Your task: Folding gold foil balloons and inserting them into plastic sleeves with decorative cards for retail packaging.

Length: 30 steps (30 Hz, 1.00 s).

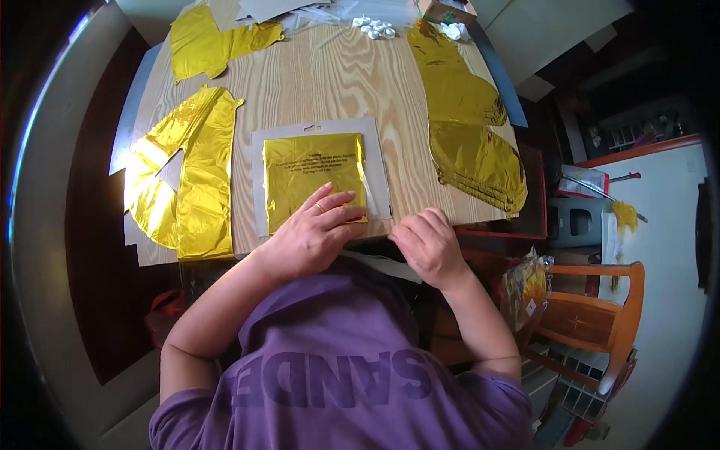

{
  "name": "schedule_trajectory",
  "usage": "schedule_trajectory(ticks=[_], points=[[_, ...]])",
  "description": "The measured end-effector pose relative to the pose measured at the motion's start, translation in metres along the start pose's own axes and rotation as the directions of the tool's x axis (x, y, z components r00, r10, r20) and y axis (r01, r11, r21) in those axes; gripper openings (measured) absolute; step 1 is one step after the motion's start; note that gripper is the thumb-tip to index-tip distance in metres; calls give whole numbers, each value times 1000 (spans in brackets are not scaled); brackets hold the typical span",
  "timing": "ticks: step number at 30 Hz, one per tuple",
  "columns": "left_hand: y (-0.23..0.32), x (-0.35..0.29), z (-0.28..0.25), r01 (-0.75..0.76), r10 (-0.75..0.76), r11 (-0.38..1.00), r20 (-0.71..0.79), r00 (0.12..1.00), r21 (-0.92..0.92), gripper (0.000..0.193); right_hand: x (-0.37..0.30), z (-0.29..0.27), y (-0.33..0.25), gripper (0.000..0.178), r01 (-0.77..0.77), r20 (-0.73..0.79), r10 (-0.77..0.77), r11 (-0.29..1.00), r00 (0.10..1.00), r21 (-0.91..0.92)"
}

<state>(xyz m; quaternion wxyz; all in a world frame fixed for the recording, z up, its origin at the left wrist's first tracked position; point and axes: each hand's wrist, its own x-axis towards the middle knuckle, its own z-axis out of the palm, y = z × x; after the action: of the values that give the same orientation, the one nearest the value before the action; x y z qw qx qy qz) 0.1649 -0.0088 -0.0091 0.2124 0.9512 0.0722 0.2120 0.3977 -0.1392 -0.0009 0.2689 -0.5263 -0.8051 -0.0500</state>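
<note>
A folded gold foil balloon (300, 180) lies on a white backing card (377, 180) with a hang hole at its far edge. Dark print runs across the top of it, seemingly on a clear bag. My left hand (316, 229), with a ring on one finger, rests on the near right part of the foil, fingers stretched and spread. Close to the card's near right corner, my right hand (426, 244) is closed in a pinch at the table edge. Whatever sits between its fingertips is too small to make out.
Flat gold foil balloons lie at the left (206, 165), far left (202, 45) and right (465, 112) of the wooden table (330, 82). White ribbon rolls (373, 28), clear plastic (330, 13) and a small box (448, 10) occupy the far side. A wooden chair (585, 307) stands right.
</note>
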Motion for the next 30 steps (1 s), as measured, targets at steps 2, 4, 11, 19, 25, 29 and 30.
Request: schedule_trajectory(ticks=[2, 4, 11, 19, 25, 29, 30], points=[[0, 1, 2, 5, -5, 1000, 1, 1000, -13, 36, -1, 3, -2, 6, 27, 6, -27, 998, 1000, -58], [0, 1, 1, 14, -14, 1000, 7, 1000, -21, 38, -3, 5, -5, 5, 37, 47, -32, 994, 998, -106], [2, 1, -6, 3, -2, 1000, 47, 999, -21, 41, -12, -1, -53, 20, -57, 150, -10, 899, 989, 435], [40, -8, -9, -106, 124, 986, -140, 982, 130, 25, 28, -10, -36, 18, -169, 84, 147, 856, 986, 488], [56, -103, -23, 300, -261, 953, -392, 882, 41, 7, 34, 1, -17, 18, -210, 170, 156, 905, 973, 369], [40, -264, 18, 848, -803, 523, -382, 458, -83, 19, 36, -1, -20, 18, -184, 188, 126, 923, 974, 337], [33, -306, 31, 912, -862, 384, -410, 297, -147, 27, 38, -1, -22, 18, -165, 194, 104, 928, 976, 333]])
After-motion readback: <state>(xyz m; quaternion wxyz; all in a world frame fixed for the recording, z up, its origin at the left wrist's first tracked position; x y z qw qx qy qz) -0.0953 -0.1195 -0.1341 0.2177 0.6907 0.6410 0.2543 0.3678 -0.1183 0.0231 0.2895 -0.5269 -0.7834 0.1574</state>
